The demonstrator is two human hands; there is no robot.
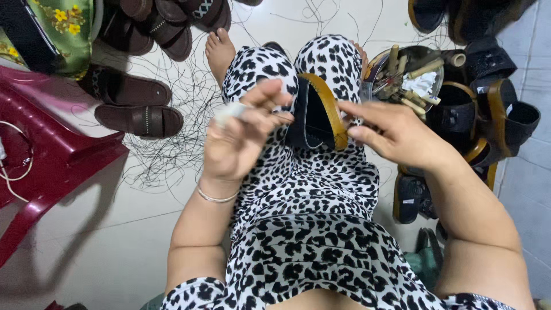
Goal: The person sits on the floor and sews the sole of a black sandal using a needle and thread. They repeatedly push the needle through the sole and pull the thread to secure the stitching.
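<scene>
Seated person, lap view, black-and-white spotted clothing.

Black sandal [314, 115] with tan sole edge: stands on edge between the knees, resting on the lap, sole rim facing the right hand.

Left hand [241, 140]: raised just left of the sandal, fingers curled in and pinched around something small and pale, blurred; what it is cannot be told. Thin bangle at the wrist.

Right hand [393, 132]: fingers extended toward the sandal, fingertips [344, 108] at its tan rim, touching or almost so; loosely open, gripping nothing that can be seen.

Round tin of tools [404, 77]: on the floor just right of the knee, holding wooden-handled implements.

Black sandals, heap [493, 115]: on the floor to the right.

Brown sandals [135, 106]: on the floor to the left, among loose dark threads [172, 155].

Red plastic stool [46, 155]: far left.
</scene>
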